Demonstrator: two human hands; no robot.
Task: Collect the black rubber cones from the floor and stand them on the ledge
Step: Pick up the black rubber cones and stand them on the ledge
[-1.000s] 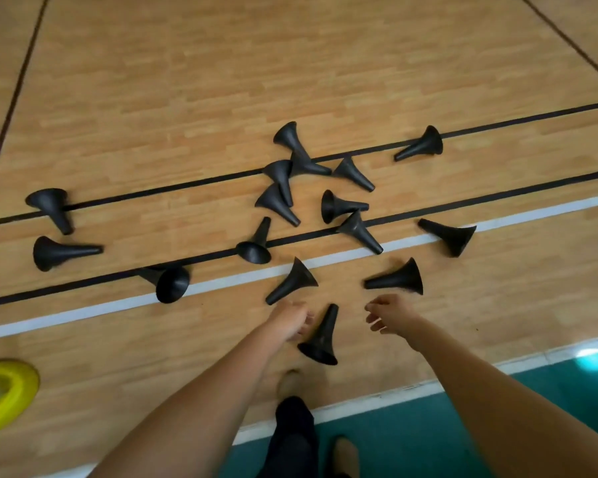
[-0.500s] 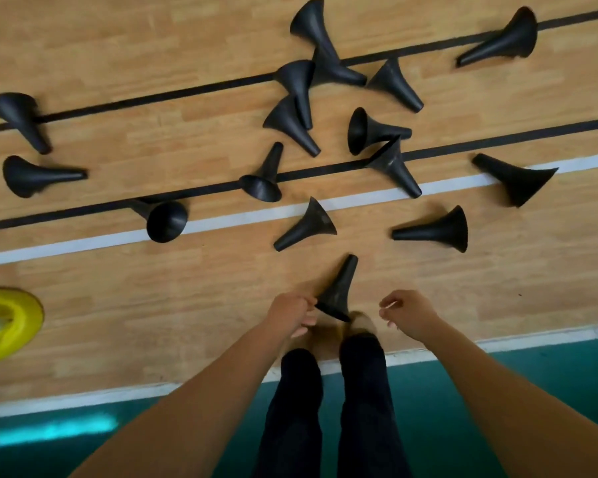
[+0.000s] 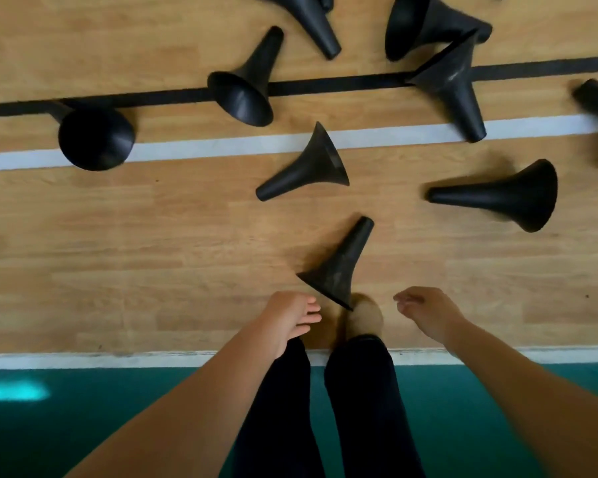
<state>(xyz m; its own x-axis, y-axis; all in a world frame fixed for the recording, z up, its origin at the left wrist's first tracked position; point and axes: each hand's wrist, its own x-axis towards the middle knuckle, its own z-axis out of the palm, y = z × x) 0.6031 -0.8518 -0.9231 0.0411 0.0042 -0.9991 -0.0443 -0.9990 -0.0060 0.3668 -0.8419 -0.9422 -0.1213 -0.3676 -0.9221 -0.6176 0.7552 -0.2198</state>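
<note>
Collecting has barely begun, I judge: the cones in view all lie on their sides on the wooden floor (image 3: 152, 236), and no ledge shows. The nearest cone (image 3: 339, 267) sits at lower centre, its flared base pointing down toward the hands. The left hand (image 3: 290, 322) and the right hand (image 3: 425, 312) hang empty, fingers loosely curled, on either side of that base. The next move probably calls for one hand to close round its neck and lift.
</note>
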